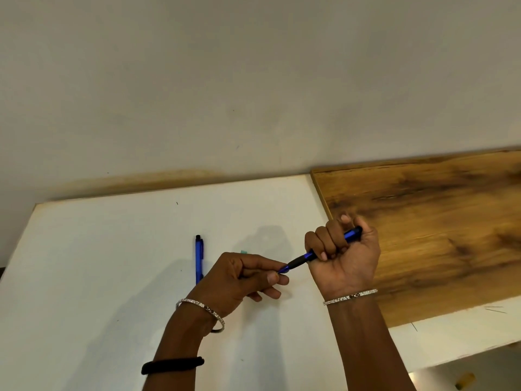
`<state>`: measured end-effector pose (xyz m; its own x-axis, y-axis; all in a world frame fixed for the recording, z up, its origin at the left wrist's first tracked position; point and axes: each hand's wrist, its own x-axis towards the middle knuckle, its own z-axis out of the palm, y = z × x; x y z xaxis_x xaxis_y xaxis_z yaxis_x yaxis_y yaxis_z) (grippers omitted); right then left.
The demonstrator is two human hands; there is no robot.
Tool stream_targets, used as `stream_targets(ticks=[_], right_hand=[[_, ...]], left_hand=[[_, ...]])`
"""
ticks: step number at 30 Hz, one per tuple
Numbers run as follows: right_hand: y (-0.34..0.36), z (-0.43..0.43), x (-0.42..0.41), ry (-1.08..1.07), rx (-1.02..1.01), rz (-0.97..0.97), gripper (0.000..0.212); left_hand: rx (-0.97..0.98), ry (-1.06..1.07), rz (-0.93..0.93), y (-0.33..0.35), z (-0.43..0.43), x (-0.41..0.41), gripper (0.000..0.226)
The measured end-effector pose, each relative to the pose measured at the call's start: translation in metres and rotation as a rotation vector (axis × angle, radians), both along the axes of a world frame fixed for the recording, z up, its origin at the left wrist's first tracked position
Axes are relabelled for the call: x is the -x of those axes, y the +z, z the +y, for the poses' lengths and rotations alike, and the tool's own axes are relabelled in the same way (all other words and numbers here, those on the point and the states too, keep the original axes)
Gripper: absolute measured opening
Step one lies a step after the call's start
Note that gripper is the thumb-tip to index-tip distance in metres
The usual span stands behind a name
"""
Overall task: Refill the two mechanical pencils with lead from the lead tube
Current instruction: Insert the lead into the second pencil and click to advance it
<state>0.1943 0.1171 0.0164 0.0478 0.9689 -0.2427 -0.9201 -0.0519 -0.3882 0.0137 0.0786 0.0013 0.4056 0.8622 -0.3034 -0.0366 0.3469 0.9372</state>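
Note:
My right hand point(345, 255) is wrapped in a fist around a blue mechanical pencil point(304, 256) with a black grip, thumb over its top end, tip pointing left. My left hand point(245, 275) pinches that pencil's tip between thumb and forefinger. A second blue mechanical pencil point(199, 258) lies lengthwise on the white table point(98, 277), just left of my left hand, its lower end hidden by the hand. A small teal piece point(244, 251), possibly the lead tube, peeks out behind my left hand; most of it is hidden.
A brown wooden board point(437, 221) lies on the table's right part, under and beyond my right hand. A plain wall point(225, 80) runs along the table's far edge. The table's front right edge drops off at the lower right, with a yellow object point(465, 380) below it.

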Motion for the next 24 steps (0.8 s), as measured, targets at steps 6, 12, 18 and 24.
stream_targets(ticks=[6, 12, 18, 24], right_hand=[[0.0015, 0.0000, 0.0001, -0.007, -0.018, 0.019, 0.032], [0.0015, -0.0011, -0.0006, -0.030, -0.007, 0.047, 0.034], [0.0011, -0.0014, -0.0034, -0.055, -0.009, 0.056, 0.034], [-0.0008, -0.0005, -0.0070, -0.081, -0.032, 0.046, 0.028]], left_hand=[[-0.001, 0.012, -0.004, -0.0008, 0.0007, 0.0024, 0.021], [-0.020, 0.008, 0.016, -0.0015, 0.0006, 0.0031, 0.023], [-0.029, 0.025, 0.031, -0.0024, 0.0009, 0.0035, 0.023], [-0.032, 0.045, 0.044, -0.0020, 0.0011, 0.0043, 0.026]])
